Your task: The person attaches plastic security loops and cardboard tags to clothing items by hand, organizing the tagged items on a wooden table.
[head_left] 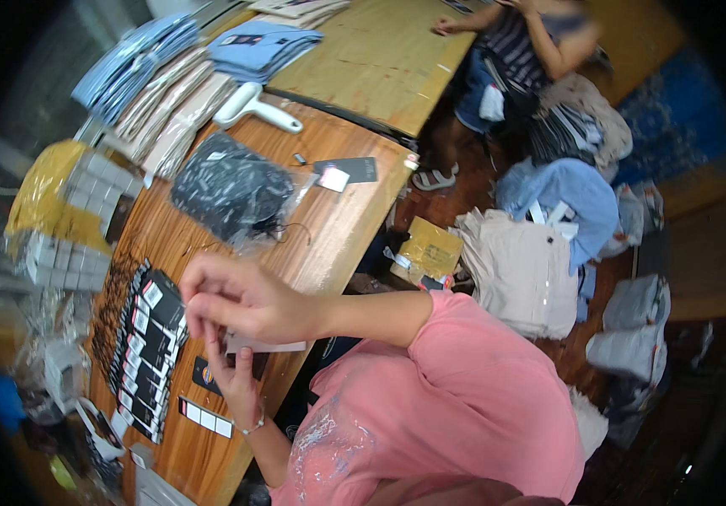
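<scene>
Two bare hands meet over a striped wooden table (pixel 329 223), coming from a person in a pink shirt (pixel 464 379). The right hand (pixel 245 299) is curled, its fingers drawn in close toward the thumb; it is blurred, so whether something is pinched there cannot be told. The left hand (pixel 235 384), just below and partly covered by it, is loosely open, thumb apart from the fingers (a thin bracelet (pixel 251 424) circles the wrist). Its grip, too, cannot be made out. A pale card (pixel 283 347) shows beside the hands, either held or lying under them.

Near the hands, to their left, lies a long overlapping row of black tags (pixel 148 350) with dark cords (pixel 112 312). Their white labels carry print too small to read. Closer to the left hand are a dark card (pixel 205 376) bearing a small, bright emblem and a dark-ended strip of white stickers (pixel 205 417).

Farther up the table, a dark bagged garment (pixel 232 185) sits near a black card (pixel 360 169) partly covered by a white label (pixel 333 179); their writing is illegible here.
</scene>
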{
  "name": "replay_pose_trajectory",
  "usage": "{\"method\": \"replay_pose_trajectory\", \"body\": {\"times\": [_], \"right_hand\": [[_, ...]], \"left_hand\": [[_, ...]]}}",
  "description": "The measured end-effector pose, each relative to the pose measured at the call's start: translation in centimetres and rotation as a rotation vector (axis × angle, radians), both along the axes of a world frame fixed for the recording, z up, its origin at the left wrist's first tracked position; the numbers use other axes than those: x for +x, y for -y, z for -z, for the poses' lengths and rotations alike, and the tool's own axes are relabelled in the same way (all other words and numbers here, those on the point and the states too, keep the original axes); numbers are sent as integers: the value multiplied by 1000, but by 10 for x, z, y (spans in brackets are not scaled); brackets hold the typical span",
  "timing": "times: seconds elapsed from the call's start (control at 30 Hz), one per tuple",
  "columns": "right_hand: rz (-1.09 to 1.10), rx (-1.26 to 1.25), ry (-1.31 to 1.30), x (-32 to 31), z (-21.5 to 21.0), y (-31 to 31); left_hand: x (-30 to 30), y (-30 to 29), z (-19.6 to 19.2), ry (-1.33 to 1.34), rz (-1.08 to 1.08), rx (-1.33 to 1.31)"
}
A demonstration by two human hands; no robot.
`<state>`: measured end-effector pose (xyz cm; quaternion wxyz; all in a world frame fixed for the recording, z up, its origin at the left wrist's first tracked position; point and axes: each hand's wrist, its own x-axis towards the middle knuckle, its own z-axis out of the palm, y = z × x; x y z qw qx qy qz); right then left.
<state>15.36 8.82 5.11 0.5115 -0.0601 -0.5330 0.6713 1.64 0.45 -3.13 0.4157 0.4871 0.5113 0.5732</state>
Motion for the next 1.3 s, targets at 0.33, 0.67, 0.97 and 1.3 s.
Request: {"method": "replay_pose_trajectory", "body": {"times": [0.33,0.67,0.97,1.3], "right_hand": [[112,147,-5,18,-22,31],[212,71,-89,30,1,48],[165,34,-55,21,31,62],[3,-314,-327,38,27,50]], "left_hand": [[9,8,-34,-346,-15,74],[33,31,-27,-368,84,175],[49,42,-38,-521,29,49],[69,49,-43,-238,12,122]]}}
